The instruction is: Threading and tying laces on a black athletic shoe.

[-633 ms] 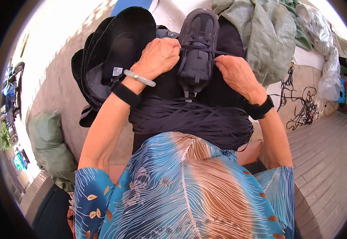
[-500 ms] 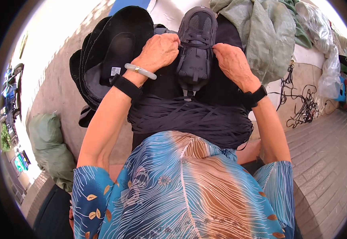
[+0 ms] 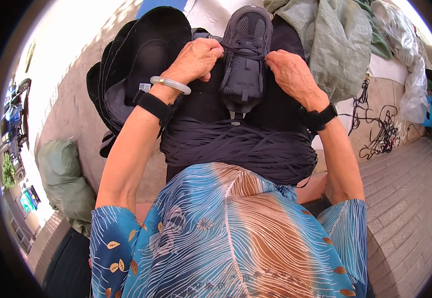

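Note:
A dark grey shoe upper [image 3: 245, 54] lies between my knees, toe pointing away from me, with a dark shoelace [image 3: 235, 50] across its eyelet area. Pinched in my left hand [image 3: 196, 60], on the shoe's left side, is one part of the lace, drawn out from the eyelets. My right hand [image 3: 293, 74] pinches the lace close to the shoe's right edge. Across my lap lies a thick bundle of dark shoelaces [image 3: 235, 149].
Several black shoe uppers [image 3: 161, 39] are stacked at the left. Grey-green woven sacking [image 3: 332, 54] lies at the upper right, near tangled black laces [image 3: 379, 126] on the floor. A stuffed green sack [image 3: 64, 174] stands at the left.
My left hand has turned slightly, and a length of lace now stretches from it to the shoe. My right hand stays almost in place.

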The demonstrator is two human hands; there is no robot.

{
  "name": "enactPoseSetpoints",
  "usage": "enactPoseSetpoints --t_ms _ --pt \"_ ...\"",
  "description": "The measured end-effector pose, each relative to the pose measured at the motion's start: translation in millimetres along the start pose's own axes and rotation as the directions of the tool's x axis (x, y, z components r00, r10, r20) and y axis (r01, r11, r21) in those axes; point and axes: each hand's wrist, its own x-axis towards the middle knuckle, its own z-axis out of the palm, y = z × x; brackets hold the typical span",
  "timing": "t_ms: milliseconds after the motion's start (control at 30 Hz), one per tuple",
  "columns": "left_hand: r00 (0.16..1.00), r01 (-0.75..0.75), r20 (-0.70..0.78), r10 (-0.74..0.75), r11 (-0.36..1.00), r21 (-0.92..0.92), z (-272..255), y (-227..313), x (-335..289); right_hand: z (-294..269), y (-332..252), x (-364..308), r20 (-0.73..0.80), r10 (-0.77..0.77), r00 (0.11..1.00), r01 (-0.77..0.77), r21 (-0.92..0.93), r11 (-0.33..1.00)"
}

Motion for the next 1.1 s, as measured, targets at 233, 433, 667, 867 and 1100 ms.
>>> enactPoseSetpoints --t_ms 233,433,667,867,1100 --pt "0.994 0.059 0.105 -0.043 0.985 -0.162 -3.4 7.3 4.9 -7.7 5.9 12.7 0.071 -0.230 0.971 0.239 -0.178 0.954" --pt "0.993 0.050 0.114 -0.038 0.993 -0.108 -0.6 8.5 8.4 -24.0 -8.9 14.9 0.410 0.465 0.785 -0.612 0.397 0.683" --pt "0.995 0.099 -0.002 -0.101 0.977 -0.186 7.4 8.2 13.2 -15.2 -10.4 11.3 0.313 0.479 0.820 -0.572 0.465 0.676" --pt "0.888 -0.318 -0.173 0.427 0.840 0.440 25.4 -8.2 6.3 4.5 -7.3 5.8 -0.021 0.258 0.966 -0.243 0.269 0.932" --pt "0.819 -0.301 -0.222 0.528 0.727 0.617 36.9 1.3 -23.3 7.4 -20.3 -6.3 -0.211 0.248 0.946 -0.215 0.165 0.962"
